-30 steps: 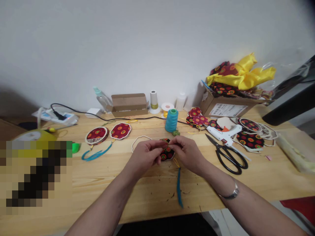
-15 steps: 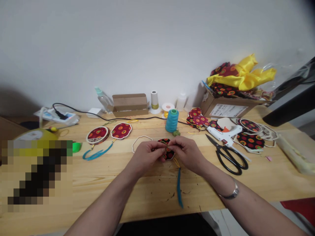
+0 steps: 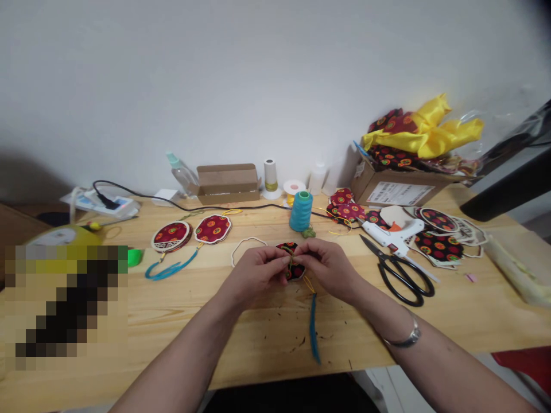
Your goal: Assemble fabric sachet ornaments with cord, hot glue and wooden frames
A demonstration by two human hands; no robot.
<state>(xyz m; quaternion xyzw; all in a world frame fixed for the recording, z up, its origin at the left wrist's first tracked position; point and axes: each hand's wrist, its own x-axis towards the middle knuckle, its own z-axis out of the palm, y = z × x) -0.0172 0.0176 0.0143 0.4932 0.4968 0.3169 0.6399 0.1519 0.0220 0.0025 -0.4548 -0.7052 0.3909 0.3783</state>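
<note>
My left hand and my right hand meet over a dark patterned fabric piece with a pale rim. Each pinches a thin green cord between thumb and fingers. A yellow loop and a teal tassel trail from the piece toward the table's front. Left of it lies a pale scalloped frame, partly behind my left hand. A teal thread spool stands just behind, with a small green bundle at its foot.
Black scissors and a white glue gun lie right, near fabric pieces and a filled carton. Two red ornaments lie left. A black cable crosses behind; an open brown box stands by the wall.
The green cord between my fingertips shows more clearly, and my fingers have shifted slightly. Both hands stay over the patterned piece.
</note>
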